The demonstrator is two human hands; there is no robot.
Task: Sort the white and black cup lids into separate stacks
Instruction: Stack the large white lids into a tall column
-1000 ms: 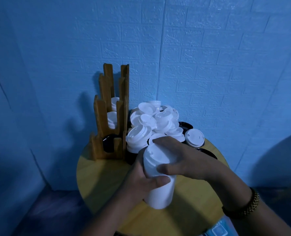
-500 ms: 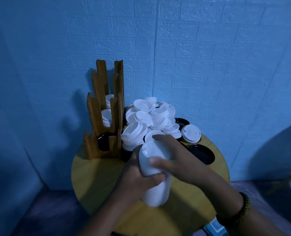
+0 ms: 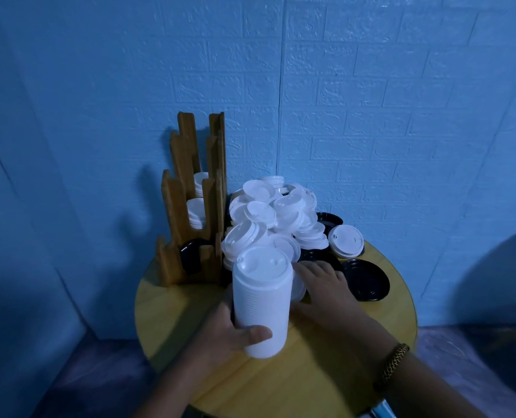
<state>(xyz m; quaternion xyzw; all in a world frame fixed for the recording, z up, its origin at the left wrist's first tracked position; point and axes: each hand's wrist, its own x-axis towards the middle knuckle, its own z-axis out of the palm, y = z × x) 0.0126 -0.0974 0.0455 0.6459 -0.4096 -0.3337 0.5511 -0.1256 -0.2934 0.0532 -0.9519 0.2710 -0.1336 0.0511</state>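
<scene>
Here, a tall stack of white lids (image 3: 261,303) at the counter (image 3: 311,378).
The left hand (image 3: 229,336) wraps its fingers round it; the right hand (image 3: 326,286) rests beside, fingers loosely spread.

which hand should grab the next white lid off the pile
Right, most likely. The right hand holds nothing, and its fingers stretch out at the near edge of the loose pile. The left hand is taken up: it is wrapped round the tall stack of white lids.
</scene>
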